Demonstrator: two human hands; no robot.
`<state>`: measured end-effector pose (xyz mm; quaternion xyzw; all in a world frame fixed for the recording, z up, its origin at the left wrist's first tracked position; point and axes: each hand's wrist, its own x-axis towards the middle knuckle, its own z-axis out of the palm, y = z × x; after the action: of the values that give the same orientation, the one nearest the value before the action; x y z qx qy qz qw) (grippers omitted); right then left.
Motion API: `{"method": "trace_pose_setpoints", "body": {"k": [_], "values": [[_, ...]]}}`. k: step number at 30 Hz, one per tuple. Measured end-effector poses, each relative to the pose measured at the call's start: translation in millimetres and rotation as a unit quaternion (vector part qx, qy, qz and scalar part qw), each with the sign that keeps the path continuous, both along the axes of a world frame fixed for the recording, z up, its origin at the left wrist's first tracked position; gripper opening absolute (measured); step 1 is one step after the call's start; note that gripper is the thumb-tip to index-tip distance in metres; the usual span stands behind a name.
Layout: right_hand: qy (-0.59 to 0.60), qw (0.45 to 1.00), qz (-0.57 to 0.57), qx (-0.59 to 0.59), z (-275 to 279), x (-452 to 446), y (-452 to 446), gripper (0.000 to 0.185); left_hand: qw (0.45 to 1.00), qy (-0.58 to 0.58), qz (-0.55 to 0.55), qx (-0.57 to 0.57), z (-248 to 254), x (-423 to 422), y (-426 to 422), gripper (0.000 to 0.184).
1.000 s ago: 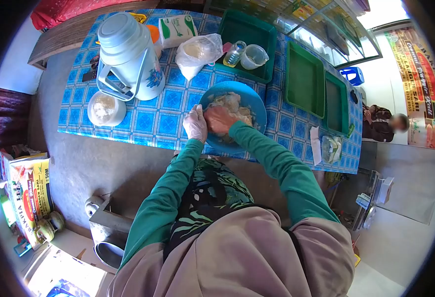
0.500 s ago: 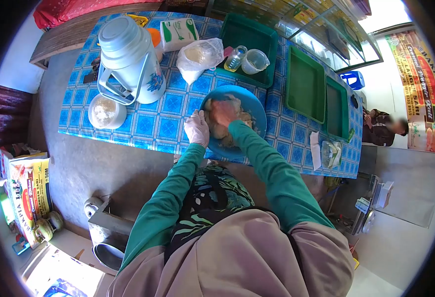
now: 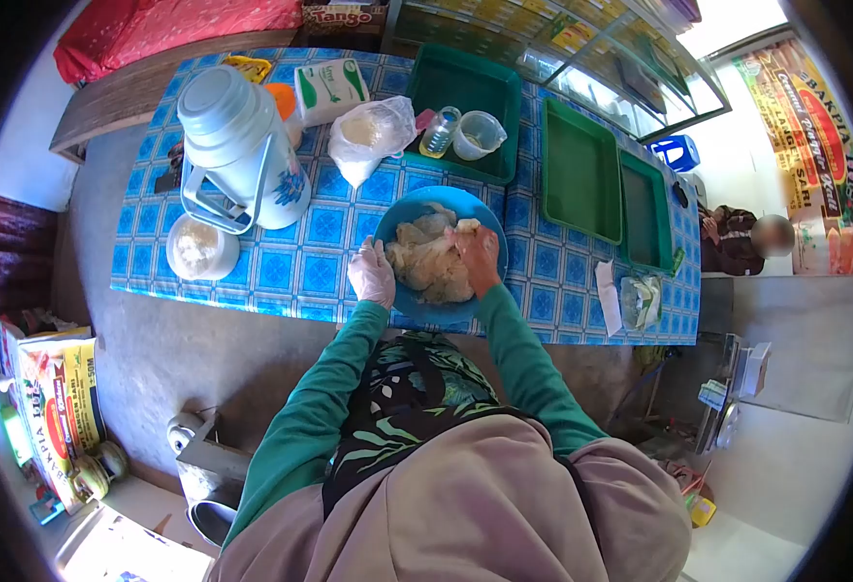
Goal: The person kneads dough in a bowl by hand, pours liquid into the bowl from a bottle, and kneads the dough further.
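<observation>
A round blue basin (image 3: 492,209) on the checked tablecloth holds pale, lumpy dough (image 3: 428,257). My left hand (image 3: 372,274), in a clear glove, is closed on the basin's left rim. At the right side of the basin, my right hand (image 3: 477,254) has its fingers curled on the dough. Behind the basin are an open plastic bag of white powder (image 3: 370,131), a small glass bottle (image 3: 439,133) and a clear plastic cup (image 3: 479,135). The bottle and cup stand in a green tray (image 3: 514,112).
A large thermos (image 3: 242,145) and a white tub (image 3: 200,249) stand at left. Two more green trays (image 3: 581,170) lie at right, near a glass case (image 3: 630,68). Another person (image 3: 734,236) is beyond the table's right end. A metal stove-like box (image 3: 215,470) is at lower left.
My right hand has moved from the middle of the dough to the basin's right side. My left hand stays at the rim. The whole view has shifted slightly.
</observation>
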<state>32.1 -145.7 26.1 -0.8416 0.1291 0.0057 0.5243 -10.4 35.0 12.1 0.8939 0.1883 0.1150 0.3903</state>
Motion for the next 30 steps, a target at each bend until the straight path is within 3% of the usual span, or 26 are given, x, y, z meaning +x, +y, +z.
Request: {"method": "trace_pose_setpoints", "body": {"k": [2, 3, 5, 6, 7, 8, 9, 11, 13, 15, 16, 17, 19, 21, 22, 24, 28, 30], "values": [[-0.02, 0.986, -0.026, -0.165, -60, 28, -17, 0.034, 1.0, 0.009, -0.018, 0.017, 3, 0, 3, 0.034], [-0.018, 0.986, -0.029, -0.166, -52, 36, -12, 0.034, 1.0, 0.01, -0.022, 0.017, 2, -1, 3, 0.034], [0.047, 0.936, 0.022, -0.349, -24, 52, 17, 0.03, 0.999, 0.006, -0.048, 0.024, -2, 0, 4, 0.033], [0.049, 0.935, 0.021, -0.349, -25, 57, 25, 0.03, 0.998, 0.017, -0.054, 0.012, -4, 0, 4, 0.032], [0.054, 0.93, 0.097, -0.351, -26, 61, 32, 0.027, 0.998, 0.018, -0.056, 0.011, -8, 1, 5, 0.032], [0.059, 0.918, 0.173, -0.351, -27, 63, 37, 0.025, 0.996, 0.024, -0.062, 0.054, -11, 1, 5, 0.032], [0.061, 0.918, 0.171, -0.352, -27, 67, 40, 0.025, 0.993, 0.027, -0.068, 0.095, -12, 3, 4, 0.032], [0.056, 0.875, 0.345, -0.335, -30, 71, 44, 0.021, 0.994, 0.014, -0.061, 0.088, -13, 5, 3, 0.033], [0.049, 0.892, 0.359, -0.271, -124, 81, 49, 0.021, 0.995, -0.002, -0.06, 0.078, -7, 3, 1, 0.034], [-0.033, 0.85, 0.429, -0.302, -110, 71, 45, 0.016, 0.997, 0.076, -0.02, 0.018, 2, 5, -2, 0.03], [-0.093, 0.779, 0.48, -0.393, -53, 48, 52, 0.013, 0.994, 0.05, -0.055, 0.078, -2, 3, -1, 0.029], [-0.087, 0.785, 0.466, -0.4, -25, 33, 48, 0.013, 0.999, 0.037, -0.016, 0.023, -15, 5, -2, 0.027], [-0.146, 0.884, 0.335, -0.291, 1, 3, 47, 0.025, 0.996, 0.002, 0.014, -0.092, -5, 1, -5, 0.026], [-0.332, 0.835, 0.307, -0.314, -3, -31, 13, 0.031, 0.998, 0.006, 0.014, -0.065, -6, -3, -5, 0.026], [-0.335, 0.834, 0.314, -0.305, 12, -44, 8, 0.031, 0.999, 0.007, 0.017, -0.04, -7, -2, -5, 0.027], [-0.081, 0.793, 0.426, -0.427, 53, -59, 9, 0.036, 1.0, -0.001, 0.024, -0.02, -5, -1, -5, 0.027], [-0.153, 0.785, 0.428, -0.42, 12, -52, 38, 0.033, 0.999, 0.006, 0.021, -0.03, -9, -1, -5, 0.027], [-0.057, 0.757, 0.386, -0.524, 7, -25, 66, 0.026, 0.999, -0.031, 0.011, -0.013, -9, 1, -4, 0.026]]}}
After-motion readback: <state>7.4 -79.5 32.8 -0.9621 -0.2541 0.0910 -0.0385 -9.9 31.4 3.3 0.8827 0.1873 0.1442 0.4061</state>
